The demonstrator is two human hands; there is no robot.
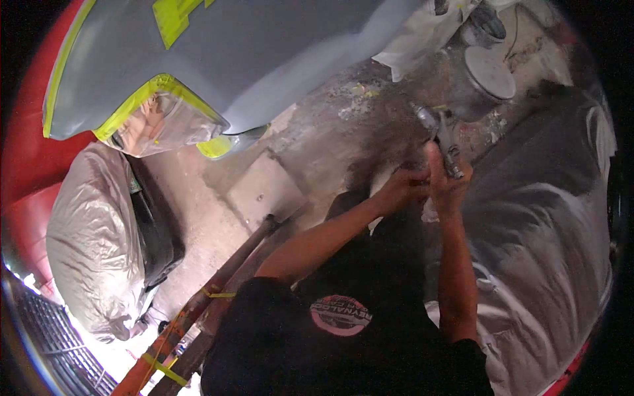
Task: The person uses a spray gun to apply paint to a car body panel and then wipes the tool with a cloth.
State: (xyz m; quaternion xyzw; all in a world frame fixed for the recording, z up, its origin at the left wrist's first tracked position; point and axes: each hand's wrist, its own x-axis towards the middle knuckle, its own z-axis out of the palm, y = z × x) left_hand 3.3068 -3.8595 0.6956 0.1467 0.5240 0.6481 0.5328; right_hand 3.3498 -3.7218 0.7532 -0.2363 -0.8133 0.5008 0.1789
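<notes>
My right hand (450,183) is closed around a metallic spray gun (448,140), held out in front of my body and pointing away from me. Just left of it, my left hand (401,190) has its fingers curled in against the right hand, near the gun's lower part. Whatever those left fingers grip is hidden in the dim light. Beyond the hands on the left, a grey primed car body panel (277,56) fills the top of the view, edged with yellow-green masking tape (162,84). Clear plastic film (168,122) covers an opening in it.
A wheel under a silver cover (92,237) is at the left, beside red bodywork (30,158). An orange pole (168,340) slants along the lower left. Grey sheeting (541,218) drapes something at my right. A round-lidded bucket (490,72) stands on the stained floor (330,145).
</notes>
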